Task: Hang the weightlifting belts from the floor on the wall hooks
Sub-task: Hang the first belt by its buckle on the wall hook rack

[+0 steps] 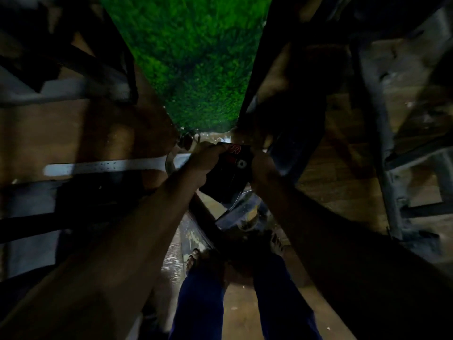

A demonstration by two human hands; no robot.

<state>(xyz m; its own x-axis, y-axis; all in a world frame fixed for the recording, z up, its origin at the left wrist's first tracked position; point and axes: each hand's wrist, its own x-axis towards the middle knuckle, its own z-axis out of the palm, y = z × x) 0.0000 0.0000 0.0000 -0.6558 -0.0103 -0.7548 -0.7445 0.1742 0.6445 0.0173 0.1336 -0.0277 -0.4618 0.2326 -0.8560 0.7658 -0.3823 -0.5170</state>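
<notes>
One wide-angle view only, worn on the head, looks steeply down along both forearms to the floor (245,307). It sits close above the hands at frame centre, with the person's own feet at lower centre.

Matt black belt (229,177), shaggy green turf (193,62), wood-look floor (338,192)

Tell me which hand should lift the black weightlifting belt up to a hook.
Probably left. Both hands grip the black weightlifting belt, but the left hand wraps over its top edge, nearer the pale strap. The right hand only steadies its side. No hook is clearly visible.
</notes>
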